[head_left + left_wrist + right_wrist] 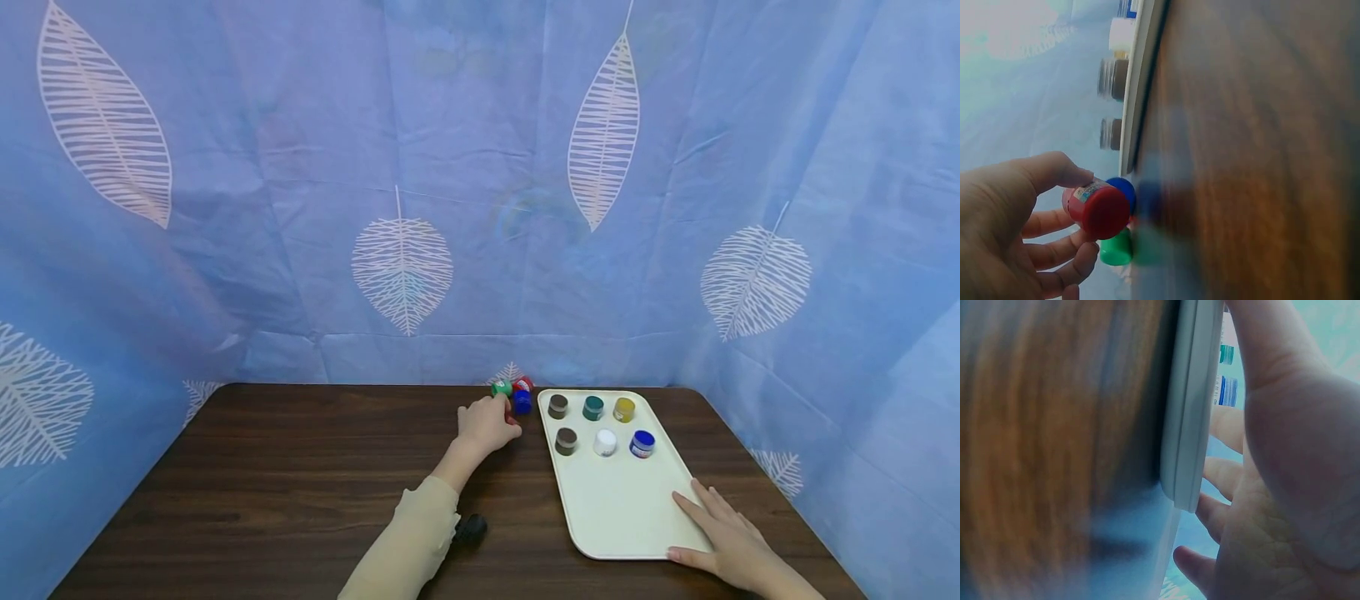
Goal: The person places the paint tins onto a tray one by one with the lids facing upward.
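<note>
My left hand pinches a small red-lidded paint jar between thumb and fingers, left of the tray. Its lid faces the left wrist camera, and part of its label shows beside the thumb. Just beyond it lie a blue jar, a green jar and another red jar, bunched together. At the near right corner of the cream tray, my right hand rests on the rim with fingers spread. In the right wrist view, that palm faces the tray's edge.
Two rows of paint jars stand on the tray's far half: brown, green and yellow behind; brown, white and blue in front. A black object lies by the left sleeve. A blue curtain hangs behind the table.
</note>
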A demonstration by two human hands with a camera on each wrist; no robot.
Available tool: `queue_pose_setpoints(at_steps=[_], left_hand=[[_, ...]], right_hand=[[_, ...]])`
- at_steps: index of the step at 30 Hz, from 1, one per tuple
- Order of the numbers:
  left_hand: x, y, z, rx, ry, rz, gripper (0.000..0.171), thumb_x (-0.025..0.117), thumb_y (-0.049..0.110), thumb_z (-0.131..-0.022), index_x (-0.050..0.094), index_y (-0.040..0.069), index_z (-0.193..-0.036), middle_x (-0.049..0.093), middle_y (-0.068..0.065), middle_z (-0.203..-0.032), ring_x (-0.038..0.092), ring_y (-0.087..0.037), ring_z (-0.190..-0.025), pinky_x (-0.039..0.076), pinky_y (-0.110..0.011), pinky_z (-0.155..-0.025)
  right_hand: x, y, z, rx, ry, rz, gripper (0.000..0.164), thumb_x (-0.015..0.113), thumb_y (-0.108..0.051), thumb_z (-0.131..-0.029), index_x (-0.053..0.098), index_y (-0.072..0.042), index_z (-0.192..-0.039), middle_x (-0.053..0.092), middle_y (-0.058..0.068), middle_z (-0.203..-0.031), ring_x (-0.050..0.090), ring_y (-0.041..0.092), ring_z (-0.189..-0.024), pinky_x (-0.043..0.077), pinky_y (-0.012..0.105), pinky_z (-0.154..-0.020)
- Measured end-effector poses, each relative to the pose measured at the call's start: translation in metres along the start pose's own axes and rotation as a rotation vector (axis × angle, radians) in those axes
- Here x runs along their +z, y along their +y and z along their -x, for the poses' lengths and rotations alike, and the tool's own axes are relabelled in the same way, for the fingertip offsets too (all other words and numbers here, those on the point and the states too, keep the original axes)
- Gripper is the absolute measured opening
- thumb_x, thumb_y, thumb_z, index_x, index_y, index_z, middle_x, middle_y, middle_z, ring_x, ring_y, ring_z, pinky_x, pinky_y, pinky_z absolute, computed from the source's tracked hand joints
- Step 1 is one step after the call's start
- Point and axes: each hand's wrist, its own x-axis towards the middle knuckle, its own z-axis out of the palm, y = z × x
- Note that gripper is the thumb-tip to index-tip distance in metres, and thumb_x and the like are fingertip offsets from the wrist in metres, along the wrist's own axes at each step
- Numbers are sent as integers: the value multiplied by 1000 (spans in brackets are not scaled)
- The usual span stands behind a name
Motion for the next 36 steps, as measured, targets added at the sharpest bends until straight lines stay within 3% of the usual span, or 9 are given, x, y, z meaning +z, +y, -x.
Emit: queue_pose_setpoints(at_steps=[7, 21, 36], left_hand=[[-5, 7, 13, 102, 11, -64, 26, 74, 38, -79, 68, 19, -96, 65, 2, -91, 61, -19, -81, 40, -41, -73], [-15, 33, 42, 365, 76, -153, 32, 73, 41, -80, 70, 22, -105, 64, 5, -93, 56, -13, -78, 33, -30, -64], [-12, 75, 56, 557, 25, -282, 33, 71, 44, -80, 64, 28, -108, 63, 11, -97, 54, -6, -82, 31, -26, -68]], right_hand=[[0, 1, -1, -2, 3, 7, 79, 69, -50, -83, 47, -2, -142, 30, 39, -147, 28, 64, -130, 30, 78, -89], [3, 0, 0, -13, 38, 18, 78, 71, -49, -81, 50, -2, -140, 32, 38, -146, 31, 63, -128, 32, 77, -88], [2, -2, 2, -22, 64, 29, 77, 73, -49, -80, 52, -3, -138, 34, 37, -145, 33, 62, -127, 34, 76, -87]])
